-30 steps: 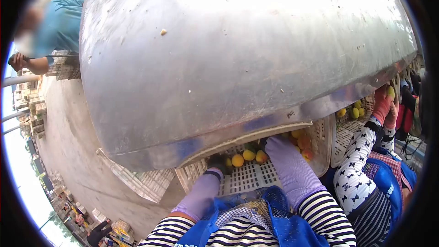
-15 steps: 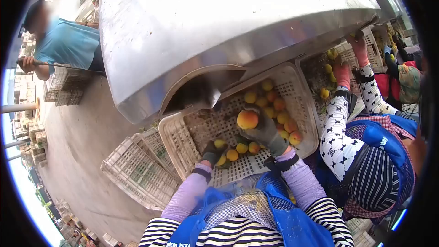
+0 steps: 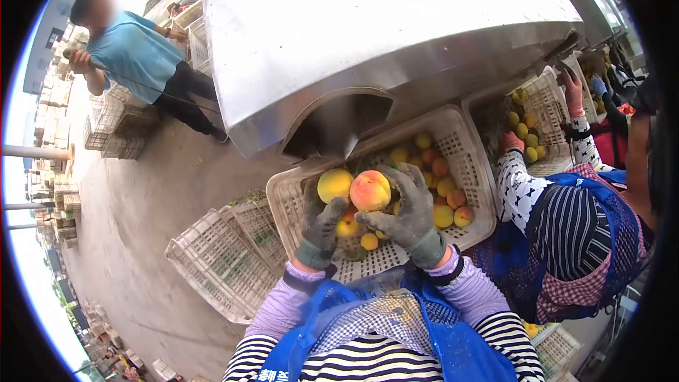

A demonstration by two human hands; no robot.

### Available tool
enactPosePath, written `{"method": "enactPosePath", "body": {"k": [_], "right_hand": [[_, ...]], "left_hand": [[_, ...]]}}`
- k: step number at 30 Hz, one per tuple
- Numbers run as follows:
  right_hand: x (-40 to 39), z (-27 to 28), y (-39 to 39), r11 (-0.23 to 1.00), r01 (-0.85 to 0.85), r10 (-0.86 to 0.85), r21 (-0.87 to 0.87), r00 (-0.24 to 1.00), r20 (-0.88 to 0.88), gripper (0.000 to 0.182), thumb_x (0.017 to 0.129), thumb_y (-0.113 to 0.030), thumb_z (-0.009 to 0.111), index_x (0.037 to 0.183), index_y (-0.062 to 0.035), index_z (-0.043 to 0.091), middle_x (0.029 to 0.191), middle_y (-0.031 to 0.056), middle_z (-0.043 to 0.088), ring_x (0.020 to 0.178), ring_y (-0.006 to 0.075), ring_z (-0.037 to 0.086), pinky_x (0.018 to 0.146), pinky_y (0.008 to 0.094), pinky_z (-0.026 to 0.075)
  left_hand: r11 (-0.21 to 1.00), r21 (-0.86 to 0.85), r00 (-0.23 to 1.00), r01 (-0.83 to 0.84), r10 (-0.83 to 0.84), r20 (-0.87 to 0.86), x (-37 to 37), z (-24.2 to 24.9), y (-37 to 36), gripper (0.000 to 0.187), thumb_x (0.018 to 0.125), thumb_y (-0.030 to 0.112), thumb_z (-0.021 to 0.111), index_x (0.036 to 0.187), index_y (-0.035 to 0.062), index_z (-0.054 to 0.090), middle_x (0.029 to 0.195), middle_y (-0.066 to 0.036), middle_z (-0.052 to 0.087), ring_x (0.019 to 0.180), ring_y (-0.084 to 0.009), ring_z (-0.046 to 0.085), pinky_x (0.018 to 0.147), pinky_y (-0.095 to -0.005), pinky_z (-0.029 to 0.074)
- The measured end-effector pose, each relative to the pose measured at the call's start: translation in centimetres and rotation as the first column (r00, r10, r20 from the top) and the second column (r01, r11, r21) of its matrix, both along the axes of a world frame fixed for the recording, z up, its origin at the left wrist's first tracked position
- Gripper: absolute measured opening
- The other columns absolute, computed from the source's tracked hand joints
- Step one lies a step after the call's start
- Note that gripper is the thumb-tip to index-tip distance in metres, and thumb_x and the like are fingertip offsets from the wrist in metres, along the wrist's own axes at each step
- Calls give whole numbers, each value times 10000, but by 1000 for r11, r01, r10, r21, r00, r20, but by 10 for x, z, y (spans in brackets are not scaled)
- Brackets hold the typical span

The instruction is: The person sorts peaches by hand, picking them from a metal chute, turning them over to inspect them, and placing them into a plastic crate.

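Note:
Both my hands wear dark grey gloves and are raised over a white plastic crate [image 3: 281, 206]. My left hand [image 3: 320, 226] is closed around a yellow peach [image 3: 334, 186]. Beside it, my right hand [image 3: 410, 216] grips a red-and-orange peach [image 3: 370, 191] between thumb and fingers. The two peaches are side by side, almost touching in this view. Below them, several more peaches [image 3: 443, 216] lie in the crate, mostly on its right side. My hands and the held fruit hide part of the crate's bottom.
A metal chute [image 3: 339, 127] opens over the crate's far edge, under a large metal machine [image 3: 396, 49]. Stacked crates [image 3: 219, 262] stand at the left. A co-worker [image 3: 573, 226] works on the right over another crate [image 3: 548, 102]. A person in blue [image 3: 145, 49] stands further left.
My left hand has risen from the crate's bottom with a yellow peach. My right hand keeps its peach and has moved closer to the left one. The view has shifted slightly.

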State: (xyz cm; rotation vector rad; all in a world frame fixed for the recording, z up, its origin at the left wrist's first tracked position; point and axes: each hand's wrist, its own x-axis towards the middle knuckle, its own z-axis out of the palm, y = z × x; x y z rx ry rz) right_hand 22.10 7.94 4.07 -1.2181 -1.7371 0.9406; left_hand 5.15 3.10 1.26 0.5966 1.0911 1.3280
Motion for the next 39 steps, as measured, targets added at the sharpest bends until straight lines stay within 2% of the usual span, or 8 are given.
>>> {"method": "enactPosePath", "body": {"k": [5, 8, 11, 15, 17, 20, 37, 39], "right_hand": [[-60, -14, 50, 956, 10, -118, 293, 928, 353, 459, 754, -353, 761, 1125, -107, 650, 1040, 131, 654, 890, 352, 642, 764, 436, 520], [-83, -54, 75, 820, 3, -197, 572, 940, 278, 554, 739, -420, 796, 1152, -80, 654, 976, 124, 640, 789, 345, 622, 668, 434, 520], [-101, -49, 102, 962, -48, -60, 270, 925, 376, 494, 748, -385, 792, 1111, -85, 641, 1016, 144, 664, 825, 344, 657, 711, 434, 535], [-81, -38, 95, 897, -208, 19, 390, 899, 437, 650, 721, -441, 817, 1211, -64, 614, 1014, 167, 661, 847, 348, 660, 751, 433, 543], [-64, 0, 63, 969, -220, 205, -109, 970, -133, 738, 708, -457, 824, 1287, -67, 583, 1066, 172, 650, 886, 355, 659, 790, 437, 536], [-52, -7, 22, 975, -212, 201, 60, 967, 159, 760, 708, -450, 824, 1318, -77, 565, 1117, 181, 627, 907, 360, 654, 763, 443, 537], [-66, 11, 40, 972, -173, 178, -156, 984, 13, 844, 682, -314, 867, 1362, 24, 498, 1215, 208, 628, 1032, 313, 657, 825, 388, 546], [-70, 3, 39, 994, -90, 86, -67, 994, -61, 624, 706, -286, 819, 1245, -68, 593, 1041, 191, 651, 908, 375, 651, 771, 431, 542]], "left_hand": [[976, 49, 956, -213, 219, -195, -27, 0, 9, 494, 944, 320, 659, 1314, 41, 488, 1143, -63, 590, 944, -148, 585, 778, -277, 516], [973, 31, 952, -229, 230, -200, -45, -15, 7, 541, 922, 322, 688, 1338, 46, 479, 1122, -54, 577, 954, -148, 576, 752, -294, 521], [981, 6, 965, -192, 190, -180, -51, -17, 5, 559, 934, 341, 661, 1362, 42, 461, 1154, -75, 582, 986, -174, 586, 766, -328, 539], [989, 18, 989, -147, 147, -2, -62, -26, -2, 539, 962, 362, 601, 1365, 33, 460, 1182, -103, 587, 1021, -208, 601, 798, -346, 546], [997, -69, 840, 35, 9, 543, -65, -25, -7, 527, 973, 325, 551, 1390, 22, 445, 1236, -135, 581, 1100, -253, 599, 845, -384, 553], [996, -94, 896, 3, 39, 442, -44, -13, -5, 538, 953, 262, 543, 1415, 14, 426, 1297, -149, 565, 1175, -270, 577, 934, -405, 530], [997, 61, 942, 42, -60, 331, -53, 13, 30, 512, 909, 125, 539, 1395, 0, 432, 1298, -151, 559, 1168, -248, 578, 999, -361, 481], [995, 67, 990, 69, -77, 120, -55, 13, 30, 479, 927, 142, 531, 1378, 1, 455, 1315, -161, 557, 1172, -249, 574, 1003, -357, 472]]}}
